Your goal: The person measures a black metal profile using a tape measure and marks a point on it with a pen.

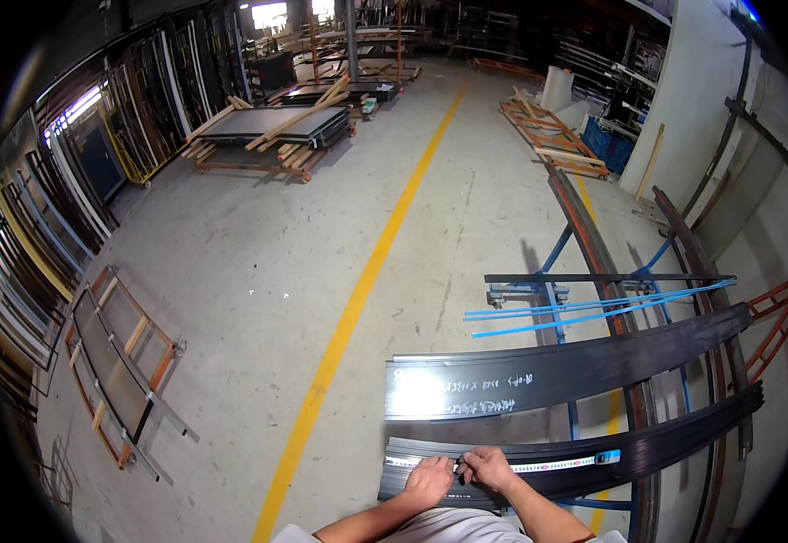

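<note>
Left hand (429, 481) lying flat, visibly grasping nothing, right hand (489, 469) pinching small dark item (459, 469): apparently measuring near black profile (575, 483)'s left edge, tape measure (548, 467) needing steadying.

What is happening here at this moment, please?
A person is bent over a long dark profile on a rack, with a tape measure stretched along it. The left hand rests over the tape line; the right hand, close beside it, seems to pinch something small and dark, too small to identify. Beyond lie a wider dark panel with handwriting and thin blue strips.
</note>
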`<state>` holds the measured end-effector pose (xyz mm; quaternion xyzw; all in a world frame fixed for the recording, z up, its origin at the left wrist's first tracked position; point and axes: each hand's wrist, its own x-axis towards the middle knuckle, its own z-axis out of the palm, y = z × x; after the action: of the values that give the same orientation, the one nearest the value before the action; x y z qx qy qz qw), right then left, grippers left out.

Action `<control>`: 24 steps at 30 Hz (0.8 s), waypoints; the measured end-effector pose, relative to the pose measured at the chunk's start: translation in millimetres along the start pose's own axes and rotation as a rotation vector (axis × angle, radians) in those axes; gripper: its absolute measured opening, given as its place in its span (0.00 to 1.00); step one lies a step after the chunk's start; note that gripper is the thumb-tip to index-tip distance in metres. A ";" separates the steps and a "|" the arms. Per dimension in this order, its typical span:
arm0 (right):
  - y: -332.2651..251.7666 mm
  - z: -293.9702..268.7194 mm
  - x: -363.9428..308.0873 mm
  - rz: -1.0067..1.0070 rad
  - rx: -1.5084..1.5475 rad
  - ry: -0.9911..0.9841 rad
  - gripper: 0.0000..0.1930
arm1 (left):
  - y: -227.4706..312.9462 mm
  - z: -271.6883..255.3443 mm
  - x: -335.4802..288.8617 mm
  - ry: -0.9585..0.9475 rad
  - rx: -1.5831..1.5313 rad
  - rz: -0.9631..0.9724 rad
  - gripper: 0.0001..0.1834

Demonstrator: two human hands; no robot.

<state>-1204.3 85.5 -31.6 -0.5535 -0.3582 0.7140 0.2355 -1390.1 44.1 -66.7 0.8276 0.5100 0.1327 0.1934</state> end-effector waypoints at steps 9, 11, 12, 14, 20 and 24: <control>-3.3 9.1 -16.1 -0.072 -0.197 0.008 0.10 | 2.1 5.6 -7.4 0.061 -0.016 0.012 0.08; -15.0 13.0 -18.0 -0.024 -0.206 0.039 0.10 | 1.1 8.0 -9.6 0.061 -0.015 0.010 0.08; -16.6 9.3 -18.6 0.038 -0.130 0.017 0.10 | 3.7 6.5 -10.4 0.057 -0.019 0.007 0.08; 11.8 -11.9 -4.0 0.060 0.078 -0.059 0.11 | 7.4 6.2 -7.0 0.074 0.024 0.015 0.06; -18.7 4.3 -10.6 -0.139 -0.329 0.027 0.11 | 2.9 12.2 -0.3 0.083 -0.125 -0.237 0.09; -10.6 5.8 -6.1 0.027 -0.066 0.102 0.15 | 2.9 -0.3 0.9 0.118 -0.138 -0.047 0.04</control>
<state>-1208.8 86.3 -18.9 -0.6013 -0.3618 0.6759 0.2253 -1387.6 43.9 -65.2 0.7909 0.5293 0.2116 0.2227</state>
